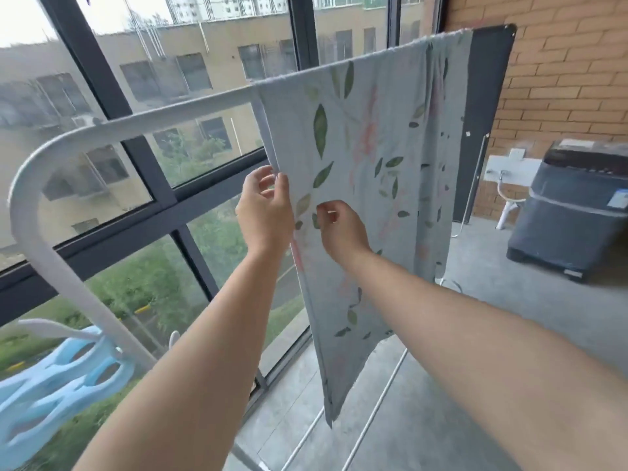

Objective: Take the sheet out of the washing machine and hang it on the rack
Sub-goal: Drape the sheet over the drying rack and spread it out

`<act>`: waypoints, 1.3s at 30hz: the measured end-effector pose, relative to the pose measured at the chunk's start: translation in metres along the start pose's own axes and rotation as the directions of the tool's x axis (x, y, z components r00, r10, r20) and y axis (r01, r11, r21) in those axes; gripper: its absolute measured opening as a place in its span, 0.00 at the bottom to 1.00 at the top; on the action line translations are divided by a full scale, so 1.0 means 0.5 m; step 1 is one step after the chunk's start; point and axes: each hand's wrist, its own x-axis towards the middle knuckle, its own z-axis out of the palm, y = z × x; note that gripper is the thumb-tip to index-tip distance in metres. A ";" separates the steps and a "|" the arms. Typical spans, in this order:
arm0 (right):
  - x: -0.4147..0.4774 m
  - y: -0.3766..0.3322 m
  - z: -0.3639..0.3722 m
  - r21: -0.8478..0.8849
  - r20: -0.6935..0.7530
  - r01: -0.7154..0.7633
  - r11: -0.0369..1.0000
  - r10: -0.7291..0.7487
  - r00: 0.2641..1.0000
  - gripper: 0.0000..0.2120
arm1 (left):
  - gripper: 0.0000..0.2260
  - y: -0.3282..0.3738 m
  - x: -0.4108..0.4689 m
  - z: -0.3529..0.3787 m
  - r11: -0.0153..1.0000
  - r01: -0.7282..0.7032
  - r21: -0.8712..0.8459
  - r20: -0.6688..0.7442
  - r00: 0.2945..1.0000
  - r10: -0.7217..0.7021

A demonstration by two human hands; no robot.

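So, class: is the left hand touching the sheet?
Touching. The head view shows the left hand pinching the sheet at its left edge, thumb in front.

Thin matt printed cloth sheet (373, 171); smooth white rack (163, 112); rough brick wall (560, 62).

No text, brand or number can be read anywhere. The washing machine (571, 215) carries a blue sticker (619, 198) on its front and small marks along its top panel (591, 164), but all are too blurred and too small to make out.
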 end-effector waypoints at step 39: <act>0.017 -0.269 0.103 -0.658 0.193 0.529 0.536 -0.559 0.807 0.18 | 0.07 0.338 0.234 -0.140 0.756 -0.268 0.597 0.412 0.911 -0.002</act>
